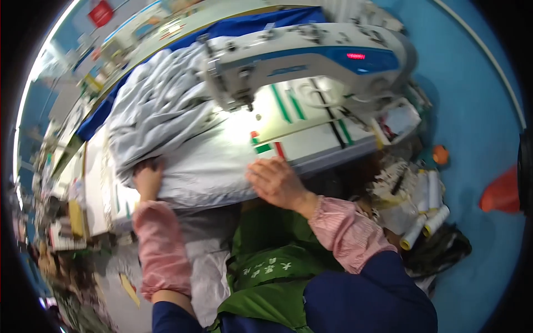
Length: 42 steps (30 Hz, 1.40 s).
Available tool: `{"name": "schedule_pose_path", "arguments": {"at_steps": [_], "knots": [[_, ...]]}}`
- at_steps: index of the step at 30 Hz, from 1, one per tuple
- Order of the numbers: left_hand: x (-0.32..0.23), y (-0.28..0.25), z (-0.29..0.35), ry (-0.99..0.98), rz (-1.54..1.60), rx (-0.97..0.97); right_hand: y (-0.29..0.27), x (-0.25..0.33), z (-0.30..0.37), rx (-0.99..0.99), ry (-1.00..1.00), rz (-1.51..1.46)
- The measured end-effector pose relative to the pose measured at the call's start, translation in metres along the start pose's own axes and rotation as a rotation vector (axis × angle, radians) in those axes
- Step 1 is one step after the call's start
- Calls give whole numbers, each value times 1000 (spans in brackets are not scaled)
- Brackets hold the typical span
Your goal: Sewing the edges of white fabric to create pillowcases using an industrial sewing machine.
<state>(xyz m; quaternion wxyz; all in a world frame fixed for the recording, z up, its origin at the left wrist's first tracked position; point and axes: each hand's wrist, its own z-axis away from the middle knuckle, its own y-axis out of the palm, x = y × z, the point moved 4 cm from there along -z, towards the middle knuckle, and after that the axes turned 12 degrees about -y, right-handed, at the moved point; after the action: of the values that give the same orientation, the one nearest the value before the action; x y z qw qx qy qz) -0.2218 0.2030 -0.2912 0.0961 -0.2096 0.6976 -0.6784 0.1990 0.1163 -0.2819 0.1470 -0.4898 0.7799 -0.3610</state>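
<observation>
A large light grey cloth (161,100) lies bunched on the sewing table, and its smoother part spreads toward the front edge. At the cloth's left side is my left hand (148,180), its fingers tucked under a fold and mostly hidden. My right hand (280,183) rests with fingers stretched out flat at the table's front edge, touching the right end of the cloth. Above and beyond it stands a white and blue sewing machine (305,53). Its lit needle area is over the table, just right of the bunched cloth.
Green, red and black tape strips (286,104) mark the white table top (311,127). At its right end sits a small box (398,119) of bits. Thread cones (413,233) and scraps lie lower right. More pale cloth (208,277) hangs by my lap.
</observation>
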Motion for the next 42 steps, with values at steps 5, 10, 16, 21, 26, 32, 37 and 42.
{"name": "schedule_pose_path", "arguments": {"at_steps": [5,10,16,21,26,32,37,42], "knots": [[-62,12,-41,48,188,52,-10,-8,12,21,-3,40],[2,10,-9,105,417,35,-139,-64,38,-202,276,195],[2,-2,13,214,383,-83,-256,-205,157,-5,701,547],[54,-9,27,190,296,-216,-208,-260,165,463,840,394],[-11,-34,45,316,459,-136,-239,-304,258,331,679,517],[-10,-68,72,294,520,-104,-264,-331,266,255,687,540],[-6,-80,93,465,547,-306,-300,-315,253,-69,686,705],[-97,-104,169,598,1122,-378,-207,-29,30,-1,501,517]]}}
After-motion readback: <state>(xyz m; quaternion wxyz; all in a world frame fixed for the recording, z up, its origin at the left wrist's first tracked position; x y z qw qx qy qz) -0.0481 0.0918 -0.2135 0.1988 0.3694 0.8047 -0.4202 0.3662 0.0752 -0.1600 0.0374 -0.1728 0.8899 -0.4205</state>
